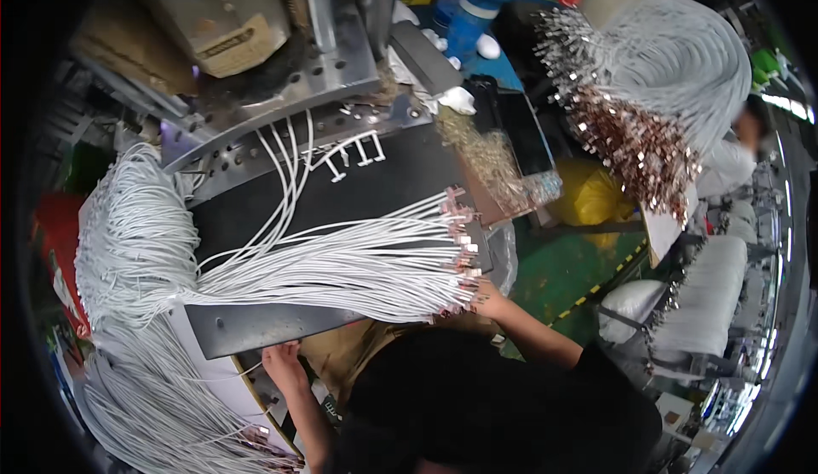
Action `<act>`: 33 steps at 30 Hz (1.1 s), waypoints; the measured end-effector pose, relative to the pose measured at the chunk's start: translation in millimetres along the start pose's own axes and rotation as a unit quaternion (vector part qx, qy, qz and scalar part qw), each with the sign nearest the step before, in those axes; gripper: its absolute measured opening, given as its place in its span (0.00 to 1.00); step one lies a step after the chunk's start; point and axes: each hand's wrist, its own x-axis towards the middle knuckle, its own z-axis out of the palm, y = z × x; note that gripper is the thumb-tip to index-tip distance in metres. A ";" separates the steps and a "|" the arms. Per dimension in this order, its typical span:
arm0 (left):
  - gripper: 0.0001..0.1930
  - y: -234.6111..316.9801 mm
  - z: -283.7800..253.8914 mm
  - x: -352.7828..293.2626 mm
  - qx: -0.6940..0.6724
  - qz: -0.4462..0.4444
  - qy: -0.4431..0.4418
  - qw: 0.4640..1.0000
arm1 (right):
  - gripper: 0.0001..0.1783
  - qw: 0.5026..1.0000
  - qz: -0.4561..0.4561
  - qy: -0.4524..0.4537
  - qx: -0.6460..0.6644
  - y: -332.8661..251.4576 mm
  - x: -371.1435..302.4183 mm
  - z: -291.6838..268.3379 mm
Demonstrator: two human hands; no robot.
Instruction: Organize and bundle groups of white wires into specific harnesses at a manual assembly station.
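Note:
A bundle of white cables [341, 265] lies across a black work surface [400, 167], its copper-coloured and silvery end pieces pointing right. At the near right corner of this bundle, my right hand [487, 297] is closed on some of the cable ends, its fingertips partly hidden among them. Below the front edge of the surface, my left hand [285, 365] pinches a thin white cable [234, 377] that runs in from the left. Several cables lead up from the bundle toward the metal machine [281, 103]. White plastic branched pieces [349, 154] lie behind the bundle.
Thick stacks of white cables [136, 235] hang at the left, more [162, 397] spreading below. A large coil of cables [673, 56] with copper-coloured ends stands at the far right. Beyond the surface are a tray of small clear pieces [490, 163] and a yellow bag [592, 193].

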 end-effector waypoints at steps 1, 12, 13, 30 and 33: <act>0.14 -0.1 -1.5 1.2 -0.002 0.014 0.012 1.000 | 0.27 0.996 -0.059 0.010 -0.058 -2.5 2.4 -1.8; 0.17 -9.0 43.5 -42.8 0.078 0.074 0.015 0.994 | 0.16 0.962 0.138 -0.163 -0.168 -88.9 39.5 -77.1; 0.16 -2.5 55.6 -53.2 0.197 0.072 -0.030 0.977 | 0.16 0.950 0.232 -0.198 -0.069 -101.5 51.1 -104.6; 0.24 131.9 197.7 15.4 0.662 0.435 -0.316 0.523 | 0.14 0.975 -0.223 -0.011 -0.012 -214.8 156.2 -104.2; 0.18 175.9 171.1 33.2 0.738 0.368 -0.254 0.505 | 0.20 0.951 -0.099 -0.012 0.294 -159.3 64.3 -152.3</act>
